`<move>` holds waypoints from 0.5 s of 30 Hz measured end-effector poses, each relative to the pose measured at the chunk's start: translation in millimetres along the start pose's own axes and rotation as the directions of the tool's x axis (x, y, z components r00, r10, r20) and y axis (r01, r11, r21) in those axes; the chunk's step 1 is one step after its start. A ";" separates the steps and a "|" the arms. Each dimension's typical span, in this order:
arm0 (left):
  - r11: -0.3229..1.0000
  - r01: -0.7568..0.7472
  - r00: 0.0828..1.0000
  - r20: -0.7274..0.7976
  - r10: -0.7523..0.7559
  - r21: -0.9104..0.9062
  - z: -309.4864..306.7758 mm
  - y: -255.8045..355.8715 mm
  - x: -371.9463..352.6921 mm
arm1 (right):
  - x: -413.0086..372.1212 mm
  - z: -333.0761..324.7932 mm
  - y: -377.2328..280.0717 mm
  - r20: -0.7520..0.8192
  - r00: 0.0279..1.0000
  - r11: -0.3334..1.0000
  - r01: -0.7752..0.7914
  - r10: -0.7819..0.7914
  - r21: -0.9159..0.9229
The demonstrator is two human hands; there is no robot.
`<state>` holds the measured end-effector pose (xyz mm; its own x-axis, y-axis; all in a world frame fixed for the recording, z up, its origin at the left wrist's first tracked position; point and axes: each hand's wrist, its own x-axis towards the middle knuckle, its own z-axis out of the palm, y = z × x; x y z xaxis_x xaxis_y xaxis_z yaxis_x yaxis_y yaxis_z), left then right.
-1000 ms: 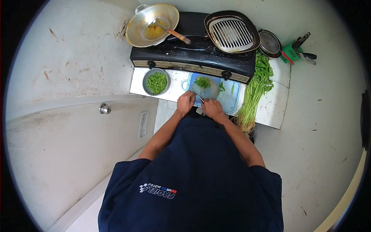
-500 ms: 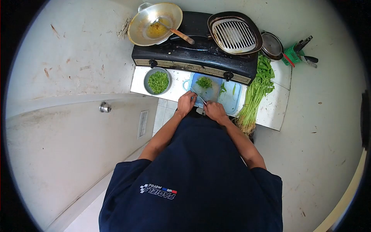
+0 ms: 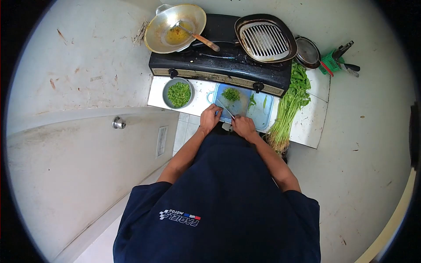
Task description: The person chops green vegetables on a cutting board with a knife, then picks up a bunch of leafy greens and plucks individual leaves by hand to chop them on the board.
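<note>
My right hand (image 3: 244, 126) grips a knife (image 3: 225, 108) whose blade slants up and left over the blue cutting board (image 3: 262, 115). My left hand (image 3: 210, 117) rests curled at the board's near left corner, beside the blade tip; what lies under its fingers is hidden. A small pile of chopped greens (image 3: 230, 94) sits at the far side of the board, and a few loose leaves (image 3: 251, 101) lie to its right. Left of the board, a metal bowl (image 3: 167, 87) holds more chopped greens.
A bundle of long leafy stalks (image 3: 289, 107) lies right of the board on the white tiled counter (image 3: 309, 125). Behind stands a black stove (image 3: 219, 65) with a wok and spatula (image 3: 175, 26) and a grill pan (image 3: 265, 39). A pot lid (image 3: 307, 51) and green basket (image 3: 330, 61) sit far right.
Both hands and the knife have shifted only slightly over the board; the pile of chopped greens stays where it was.
</note>
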<state>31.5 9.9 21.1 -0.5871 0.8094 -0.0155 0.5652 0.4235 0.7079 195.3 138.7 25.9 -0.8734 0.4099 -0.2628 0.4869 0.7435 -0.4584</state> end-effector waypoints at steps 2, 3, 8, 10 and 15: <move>0.999 -0.005 1.000 -0.007 0.004 -0.038 -2.6 2.9 -0.5 | -0.3 -2.2 0.0 0.003 1.000 1.000 -0.014 0.014 0.022; 0.999 -0.005 1.000 -0.009 0.005 -0.039 -1.4 1.7 -0.8 | 1.4 -1.9 0.2 0.007 1.000 0.999 -0.014 0.014 0.033; 0.999 -0.037 0.999 -0.037 0.038 0.021 2.3 -3.0 -1.0 | -0.8 -3.4 -2.7 0.014 0.999 0.999 0.028 -0.029 0.037; 1.000 -0.003 1.000 -0.013 0.003 0.017 0.3 1.2 -1.1 | -2.3 -2.0 -1.8 0.010 0.998 0.998 0.058 -0.058 0.032; 1.000 -0.015 1.000 -0.012 0.015 0.014 -2.4 3.6 -0.5 | 3.9 10.3 1.4 0.022 0.999 0.999 0.048 -0.048 0.009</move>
<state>32.4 10.0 25.4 -0.5857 0.8105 0.0040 0.5818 0.4170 0.6983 192.6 136.0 15.4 -0.8956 0.3618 -0.2588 0.4442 0.7578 -0.4780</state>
